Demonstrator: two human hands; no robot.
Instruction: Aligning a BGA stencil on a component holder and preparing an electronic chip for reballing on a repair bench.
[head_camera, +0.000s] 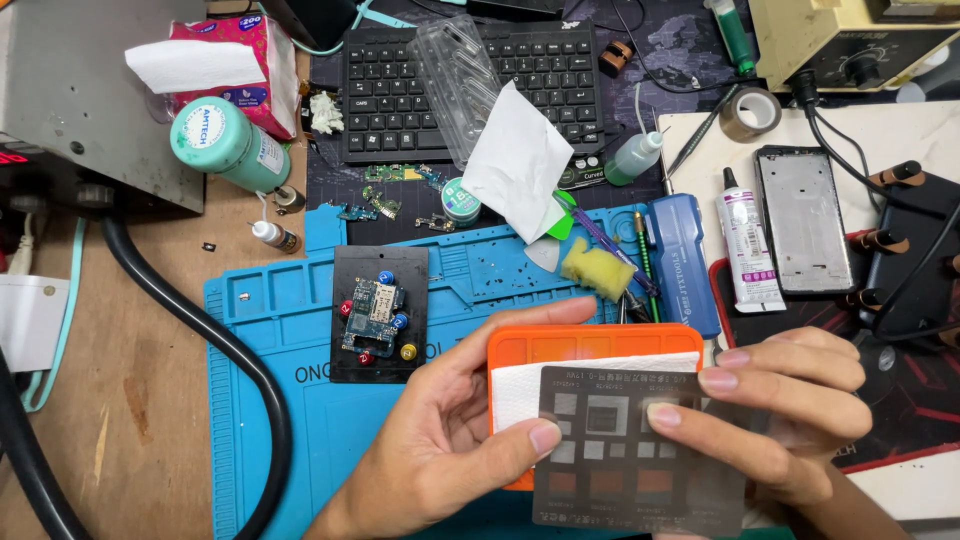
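Matt metal stencil (640, 455) (dull grey) over white paper tissue (530, 385).

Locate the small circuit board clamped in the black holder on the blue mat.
In the head view, the circuit board sits in the black holder on the blue mat, left of centre, just left of the left hand and below the keyboard.

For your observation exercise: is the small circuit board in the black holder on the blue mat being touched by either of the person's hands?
No. The circuit board sits alone in its black holder on the blue mat, while the left hand and right hand hold a dark metal stencil.
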